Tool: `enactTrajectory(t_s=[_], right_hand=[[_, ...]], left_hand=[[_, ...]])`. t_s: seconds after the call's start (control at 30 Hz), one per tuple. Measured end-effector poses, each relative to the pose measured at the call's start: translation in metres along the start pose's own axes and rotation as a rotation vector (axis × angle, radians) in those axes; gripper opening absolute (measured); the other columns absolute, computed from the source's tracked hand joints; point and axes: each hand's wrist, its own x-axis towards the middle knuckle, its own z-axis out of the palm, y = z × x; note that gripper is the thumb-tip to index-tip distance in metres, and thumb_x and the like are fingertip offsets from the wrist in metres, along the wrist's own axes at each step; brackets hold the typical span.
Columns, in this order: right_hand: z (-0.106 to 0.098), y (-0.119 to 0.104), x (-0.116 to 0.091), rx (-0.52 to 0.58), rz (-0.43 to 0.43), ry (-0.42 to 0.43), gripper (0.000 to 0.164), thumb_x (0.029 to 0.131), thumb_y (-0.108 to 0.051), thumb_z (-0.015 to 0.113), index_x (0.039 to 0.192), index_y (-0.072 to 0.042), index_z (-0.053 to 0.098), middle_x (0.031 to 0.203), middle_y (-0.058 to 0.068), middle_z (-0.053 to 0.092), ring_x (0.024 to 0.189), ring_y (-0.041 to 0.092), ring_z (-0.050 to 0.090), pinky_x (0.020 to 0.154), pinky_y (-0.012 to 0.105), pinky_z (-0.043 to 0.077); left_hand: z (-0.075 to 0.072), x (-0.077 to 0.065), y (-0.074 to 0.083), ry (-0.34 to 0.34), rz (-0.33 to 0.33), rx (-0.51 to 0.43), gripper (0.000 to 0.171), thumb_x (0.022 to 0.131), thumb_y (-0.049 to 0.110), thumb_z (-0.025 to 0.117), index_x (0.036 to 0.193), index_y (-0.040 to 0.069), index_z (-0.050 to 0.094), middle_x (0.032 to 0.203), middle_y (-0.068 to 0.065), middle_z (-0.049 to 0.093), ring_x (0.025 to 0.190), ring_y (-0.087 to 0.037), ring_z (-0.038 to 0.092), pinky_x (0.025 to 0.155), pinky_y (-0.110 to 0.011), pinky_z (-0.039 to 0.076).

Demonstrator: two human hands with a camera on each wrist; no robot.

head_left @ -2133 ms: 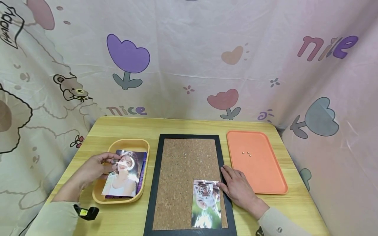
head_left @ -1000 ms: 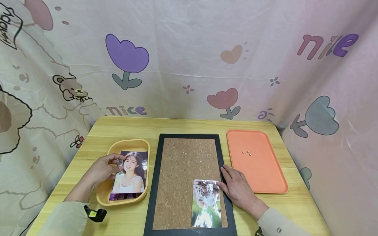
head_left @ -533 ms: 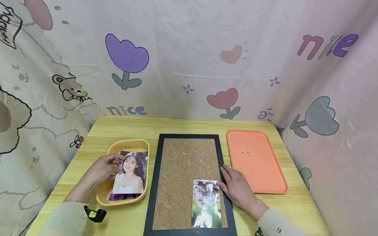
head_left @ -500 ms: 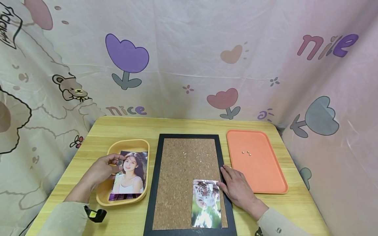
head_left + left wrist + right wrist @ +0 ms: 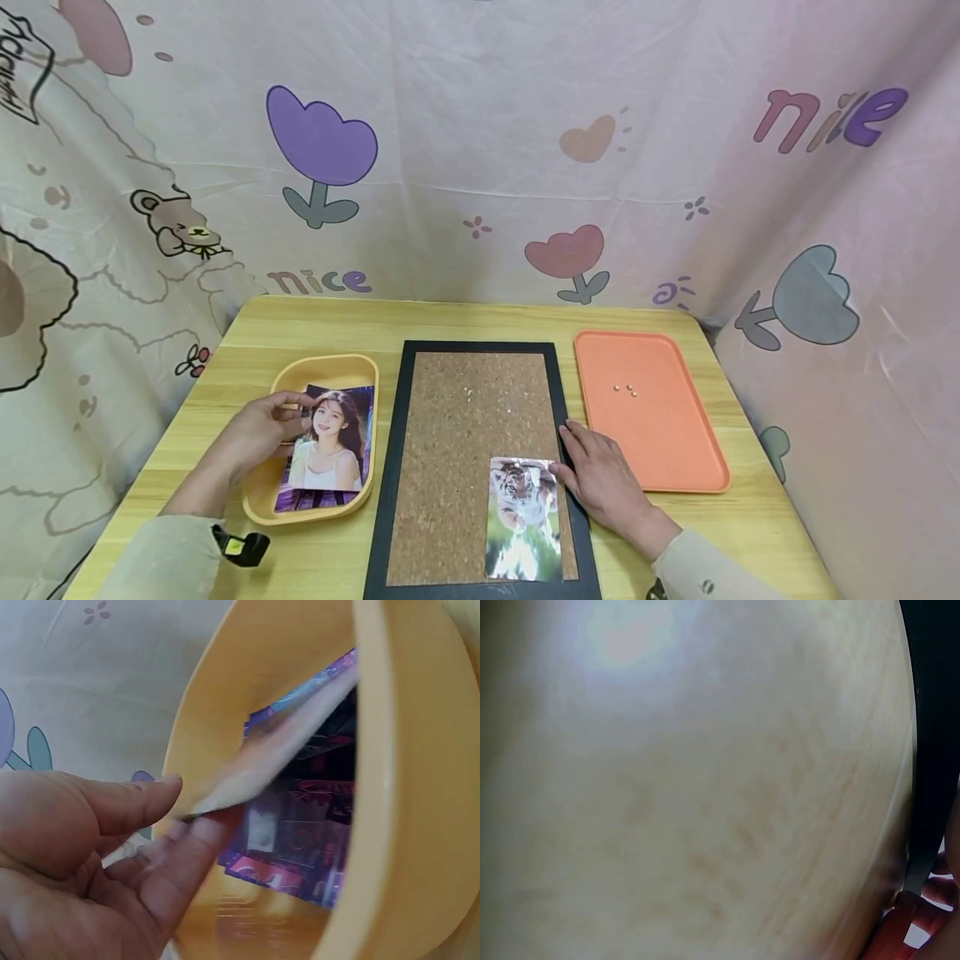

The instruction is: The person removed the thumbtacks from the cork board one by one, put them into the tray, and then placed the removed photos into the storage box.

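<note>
My left hand (image 5: pixel 261 429) pinches the left edge of a portrait photo (image 5: pixel 326 454) at the yellow box (image 5: pixel 322 358). In the left wrist view this photo is blurred and tilted, its near edge raised between thumb and fingers. Beneath it in the box lie purple-printed photos (image 5: pixel 300 840). My right hand (image 5: pixel 603 483) rests on the right side of the black-framed cork board (image 5: pixel 442 467), fingers extended. Its thumb lies at the upper right corner of a tiger photo (image 5: pixel 522 525), which sits at the board's lower right with a small shiny dot near its top edge.
To the right of the board, an orange tray (image 5: pixel 656 450) holds three small round gold pieces (image 5: pixel 632 388). All of this stands on a wood-patterned table (image 5: pixel 457 317). A printed curtain (image 5: pixel 450 150) hangs behind and along both sides.
My left hand first shifted right with the portrait photo. Since then the photo has tilted slightly, and more of the purple print shows beneath it. My right hand has stayed put on the board's edge.
</note>
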Motion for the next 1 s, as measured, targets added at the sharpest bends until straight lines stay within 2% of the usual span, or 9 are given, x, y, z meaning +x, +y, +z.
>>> enactTrajectory(t_s=[0.1,0.17,0.27,0.37,0.47,0.57,0.73,0.87,1.0], right_hand=[[0.0,0.0,0.0,0.006,0.004,-0.007,0.064,0.106,-0.043,0.063,0.151,0.002,0.054,0.153,0.023,0.054,0.132,0.043,0.059,0.107,0.061,0.049],[0.001,0.0,0.001,0.004,0.002,-0.003,0.064,0.105,-0.042,0.063,0.15,0.002,0.055,0.153,0.023,0.054,0.132,0.043,0.059,0.107,0.061,0.049],[0.001,0.0,0.001,0.005,0.003,0.001,0.064,0.105,-0.042,0.064,0.15,0.002,0.055,0.153,0.023,0.054,0.132,0.043,0.059,0.107,0.061,0.049],[0.001,0.0,0.0,0.002,0.001,0.002,0.064,0.105,-0.042,0.063,0.15,0.002,0.055,0.153,0.023,0.054,0.132,0.043,0.059,0.107,0.06,0.049],[0.0,0.0,0.001,-0.007,-0.006,0.01,0.063,0.105,-0.042,0.064,0.149,0.003,0.055,0.152,0.024,0.054,0.131,0.042,0.06,0.106,0.06,0.049],[-0.001,0.001,0.002,-0.025,-0.016,0.007,0.064,0.105,-0.042,0.064,0.149,0.004,0.056,0.151,0.024,0.055,0.131,0.042,0.06,0.107,0.059,0.049],[-0.006,0.003,0.004,-0.05,-0.035,-0.019,0.065,0.104,-0.044,0.064,0.148,0.004,0.057,0.151,0.024,0.056,0.132,0.04,0.059,0.11,0.058,0.047],[-0.01,0.002,0.006,-0.048,-0.042,-0.031,0.065,0.104,-0.045,0.065,0.147,0.003,0.058,0.149,0.023,0.057,0.132,0.04,0.059,0.109,0.058,0.047],[-0.012,0.002,0.007,-0.027,-0.029,-0.036,0.06,0.105,-0.042,0.063,0.146,0.002,0.059,0.148,0.023,0.059,0.132,0.04,0.06,0.109,0.058,0.048]], left_hand=[[-0.003,-0.002,0.002,0.012,0.011,0.022,0.039,0.108,0.005,0.055,0.144,-0.007,0.05,0.125,-0.029,0.063,0.102,-0.024,0.068,0.079,-0.034,0.064],[-0.004,-0.004,0.004,0.02,0.01,0.043,0.037,0.109,0.004,0.052,0.143,-0.01,0.05,0.119,-0.029,0.065,0.102,-0.025,0.069,0.08,-0.036,0.065],[-0.005,-0.006,0.008,0.033,-0.005,0.069,0.035,0.109,0.002,0.048,0.142,-0.011,0.051,0.115,-0.026,0.065,0.103,-0.029,0.068,0.082,-0.037,0.065],[-0.005,-0.009,0.01,0.044,-0.002,0.09,0.034,0.11,0.004,0.047,0.141,-0.011,0.052,0.118,-0.028,0.064,0.106,-0.033,0.069,0.084,-0.039,0.065],[-0.002,-0.013,0.014,0.069,0.036,0.128,0.034,0.11,0.007,0.047,0.137,-0.011,0.055,0.118,-0.029,0.064,0.105,-0.035,0.07,0.083,-0.038,0.065],[0.004,-0.017,0.021,0.11,0.095,0.219,0.031,0.11,0.012,0.051,0.13,-0.008,0.061,0.105,-0.022,0.069,0.091,-0.029,0.071,0.072,-0.037,0.064],[0.02,-0.026,0.04,0.18,0.188,0.368,0.024,0.107,0.018,0.057,0.119,0.001,0.069,0.09,-0.009,0.07,0.075,-0.02,0.061,0.06,-0.031,0.049],[0.043,-0.035,0.058,0.204,0.266,0.424,0.017,0.105,0.017,0.062,0.115,0.006,0.072,0.09,-0.005,0.071,0.072,-0.017,0.059,0.06,-0.031,0.047],[0.074,-0.04,0.073,0.195,0.362,0.488,0.013,0.103,0.018,0.067,0.112,0.013,0.074,0.093,0.0,0.073,0.076,-0.014,0.061,0.069,-0.036,0.052]])
